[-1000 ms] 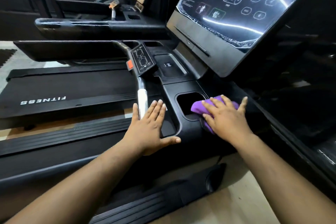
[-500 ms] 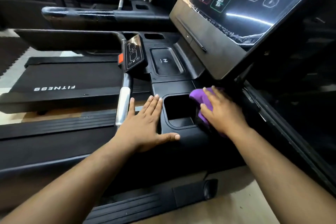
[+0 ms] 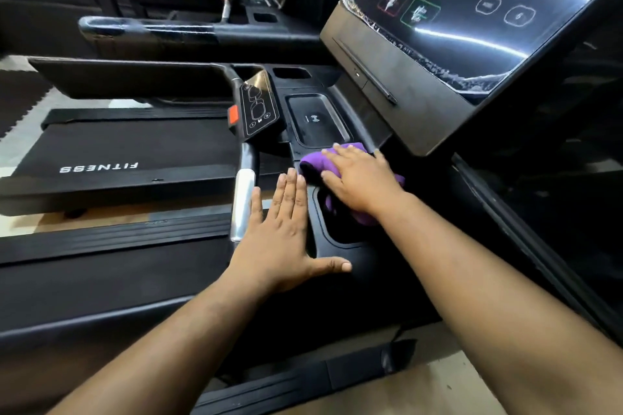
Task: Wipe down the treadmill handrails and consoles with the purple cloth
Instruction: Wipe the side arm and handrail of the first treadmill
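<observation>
Right hand (image 3: 362, 180) lies palm-down with fingers nearly straight on the crumpled purple cloth (image 3: 313, 162), pressing it to the black plastic console deck (image 3: 371, 259) between the shallow charging tray (image 3: 317, 123) and the square cup recess (image 3: 340, 229); part of the cloth hangs into that recess. Left hand (image 3: 281, 241) rests flat, fingers straight, thumb spread, holding nothing, on the deck just beside the silver metal grip bar (image 3: 243, 204). The large tilted glossy touchscreen (image 3: 472, 10) stands above.
</observation>
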Motion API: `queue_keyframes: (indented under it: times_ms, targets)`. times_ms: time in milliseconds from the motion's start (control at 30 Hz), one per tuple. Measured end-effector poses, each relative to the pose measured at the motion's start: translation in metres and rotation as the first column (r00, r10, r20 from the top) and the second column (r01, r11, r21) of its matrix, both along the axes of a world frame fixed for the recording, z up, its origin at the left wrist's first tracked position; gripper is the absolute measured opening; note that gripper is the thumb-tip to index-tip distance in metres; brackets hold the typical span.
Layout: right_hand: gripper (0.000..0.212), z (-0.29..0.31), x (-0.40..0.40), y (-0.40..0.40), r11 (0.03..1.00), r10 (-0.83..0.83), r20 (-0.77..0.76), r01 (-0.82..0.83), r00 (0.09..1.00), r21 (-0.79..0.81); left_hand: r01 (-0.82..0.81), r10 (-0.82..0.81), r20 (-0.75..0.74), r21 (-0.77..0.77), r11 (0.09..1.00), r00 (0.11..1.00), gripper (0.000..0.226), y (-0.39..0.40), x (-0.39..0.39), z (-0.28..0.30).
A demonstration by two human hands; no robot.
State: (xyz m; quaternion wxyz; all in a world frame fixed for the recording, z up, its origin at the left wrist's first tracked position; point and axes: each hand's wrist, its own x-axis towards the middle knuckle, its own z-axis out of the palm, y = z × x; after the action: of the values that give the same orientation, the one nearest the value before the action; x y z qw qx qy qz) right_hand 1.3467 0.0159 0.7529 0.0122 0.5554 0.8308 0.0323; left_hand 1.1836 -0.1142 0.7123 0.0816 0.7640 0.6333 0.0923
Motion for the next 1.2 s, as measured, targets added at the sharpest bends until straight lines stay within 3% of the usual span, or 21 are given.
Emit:
queue_keyframes:
  times_ms: [133,200,267,333,433,533,567,633,667,700,800,967,1067,1133,1200]
  targets:
    - [0.062,-0.003,-0.005,-0.031,0.978,0.201,-0.076,-0.205,0.977,-0.047,0.011,-0.010,-0.011,0.024,1.000,1.000,0.147,0.000,-0.001,-0.002]
    - [0.057,0.004,0.025,-0.039,0.963,0.268,-0.011,-0.268,0.963,-0.008,0.012,-0.012,-0.013,0.022,1.000,1.000,0.148,0.000,-0.002,-0.002]
    - [0.041,0.018,0.048,-0.040,0.972,0.226,0.044,-0.228,0.973,0.054,0.018,-0.018,0.004,0.004,1.000,1.000,0.148,-0.001,-0.002,-0.001]
    - [0.028,0.036,0.057,-0.044,0.979,0.155,-0.052,-0.147,0.987,0.139,0.022,-0.022,0.012,-0.009,1.000,1.000,0.147,-0.002,-0.001,0.000]
    - [0.028,0.057,0.066,-0.068,0.965,0.146,-0.192,-0.097,0.970,0.244,0.013,-0.013,0.006,-0.010,1.000,1.000,0.147,-0.003,0.000,0.001]
    - [0.039,0.060,0.081,-0.096,0.939,0.122,-0.029,-0.105,0.992,0.328,0.014,-0.014,-0.015,-0.020,1.000,1.000,0.146,-0.002,0.000,0.002]
    - [0.055,0.054,0.083,-0.100,0.948,0.099,0.019,-0.100,0.995,0.302,0.016,-0.016,-0.026,-0.020,1.000,1.000,0.146,-0.002,0.001,0.001]
    - [0.080,0.033,0.082,-0.105,0.997,0.076,0.040,-0.077,0.996,0.020,0.027,-0.028,-0.019,-0.022,0.999,0.999,0.148,-0.002,0.001,0.000]
    - [0.085,0.014,0.079,-0.109,0.988,0.070,0.017,-0.067,0.997,-0.137,0.035,-0.035,-0.009,-0.024,0.999,0.999,0.150,-0.002,0.001,-0.001]
    - [0.087,-0.005,0.077,-0.113,0.979,0.080,0.003,-0.078,0.997,-0.191,0.046,-0.046,-0.005,-0.027,0.999,0.999,0.151,-0.002,0.001,-0.001]
    - [0.085,-0.024,0.070,-0.117,0.984,0.148,0.001,-0.147,0.989,-0.096,0.086,-0.087,-0.017,-0.040,0.996,0.996,0.152,0.000,0.001,-0.003]
    - [0.055,-0.012,0.033,-0.097,0.974,0.173,-0.086,-0.183,0.981,-0.131,0.143,-0.146,-0.029,-0.066,0.987,0.989,0.157,-0.001,-0.003,-0.005]
    - [0.060,-0.014,0.058,-0.086,0.922,0.364,-0.127,-0.376,0.923,-0.096,0.136,-0.138,-0.039,-0.056,0.989,0.990,0.160,-0.003,-0.004,-0.004]
    - [0.062,-0.003,0.086,-0.070,0.865,0.487,-0.065,-0.492,0.871,-0.102,0.119,-0.122,-0.047,-0.060,0.991,0.991,0.161,-0.004,-0.004,-0.004]
    - [0.064,0.004,0.092,-0.064,0.863,0.504,0.073,-0.498,0.861,-0.083,0.114,-0.117,-0.048,-0.058,0.992,0.992,0.161,-0.004,-0.003,-0.005]
